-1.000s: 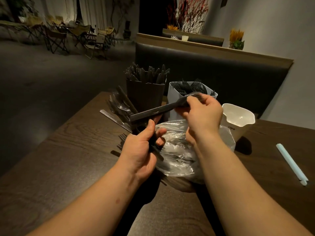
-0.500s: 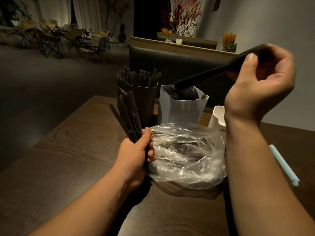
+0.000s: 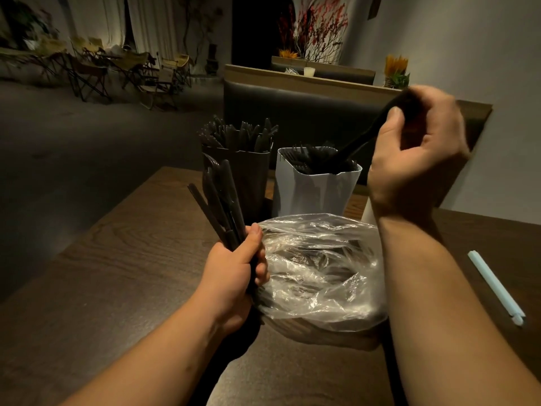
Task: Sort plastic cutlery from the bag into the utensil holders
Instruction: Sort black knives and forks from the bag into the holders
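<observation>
A clear plastic bag (image 3: pixel 319 271) with black cutlery inside lies on the dark wooden table (image 3: pixel 123 259). My left hand (image 3: pixel 234 276) grips a bundle of black plastic knives (image 3: pixel 219 200) upright, just left of the bag. My right hand (image 3: pixel 415 150) is raised and pinches the top of a black fork (image 3: pixel 363 142), whose lower end dips into the white holder (image 3: pixel 310 191) among other forks. A dark holder (image 3: pixel 243 177) full of black knives stands to the left of the white one.
A second white holder (image 3: pixel 367 212) is mostly hidden behind my right wrist. A pale blue pen (image 3: pixel 494 285) lies on the table at the right. A dark padded bench back (image 3: pixel 292 112) runs behind the holders. Folding chairs stand far left.
My right hand pulled the fork from the left hand's bundle, lifted it up and right, and has now lowered its end into the white holder. The left hand keeps the knives upright.
</observation>
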The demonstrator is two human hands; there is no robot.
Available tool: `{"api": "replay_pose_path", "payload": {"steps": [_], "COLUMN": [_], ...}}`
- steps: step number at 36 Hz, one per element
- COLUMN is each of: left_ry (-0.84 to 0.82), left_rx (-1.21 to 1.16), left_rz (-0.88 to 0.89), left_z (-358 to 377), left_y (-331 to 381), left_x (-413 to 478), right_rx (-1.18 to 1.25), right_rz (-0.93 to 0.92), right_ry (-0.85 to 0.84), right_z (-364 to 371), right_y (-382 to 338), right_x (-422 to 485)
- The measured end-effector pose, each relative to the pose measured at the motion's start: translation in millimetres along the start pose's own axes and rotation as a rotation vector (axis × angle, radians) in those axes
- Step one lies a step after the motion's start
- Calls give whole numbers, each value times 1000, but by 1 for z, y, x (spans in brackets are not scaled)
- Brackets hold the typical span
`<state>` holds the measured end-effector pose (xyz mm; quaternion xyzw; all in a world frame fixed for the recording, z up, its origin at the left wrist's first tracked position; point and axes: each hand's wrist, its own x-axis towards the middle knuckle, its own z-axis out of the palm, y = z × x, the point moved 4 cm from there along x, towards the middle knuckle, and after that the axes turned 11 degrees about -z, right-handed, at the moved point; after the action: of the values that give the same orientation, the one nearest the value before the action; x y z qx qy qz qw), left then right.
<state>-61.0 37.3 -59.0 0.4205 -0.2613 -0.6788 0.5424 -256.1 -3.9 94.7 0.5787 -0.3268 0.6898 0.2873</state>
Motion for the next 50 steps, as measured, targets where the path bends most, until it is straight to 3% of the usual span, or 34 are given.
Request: {"api": "replay_pose_path", "payload": {"steps": [10,15,20,23,26,34,39,45,50], "left_ry": [-130,-189,-236,-236,-236,-315,-314,-310,-303], "left_rx": [66,96,134,165,184,189,218,264,298], "left_rz": [2,-14,-25,-12,-4,-30,-51,-61,-73], "left_z": [12,14,14,15,16,21,23,22,24], "left_y": [0,-1,-1,-2,-2,-2,-3,-3,-6], "left_x": [-6,-8,-10,-12,-14,-22,-25,-25,-26], "right_rx": [3,-192,-276,-194,40,546,662,734,755], "right_rz": [-10,-1,59,49,104,678,750,688,819], "right_ry": [-467,-761,-915,-917,-880,-918,-921,-1017,-819], "right_z": [31,42,42,40,38,42,38,32,32], "right_y": [26,26,21,9,-9,-32,-34,-36,-36], "right_x": [-39,-55,-50,-37,-28,-37,-37,-32,-30]}}
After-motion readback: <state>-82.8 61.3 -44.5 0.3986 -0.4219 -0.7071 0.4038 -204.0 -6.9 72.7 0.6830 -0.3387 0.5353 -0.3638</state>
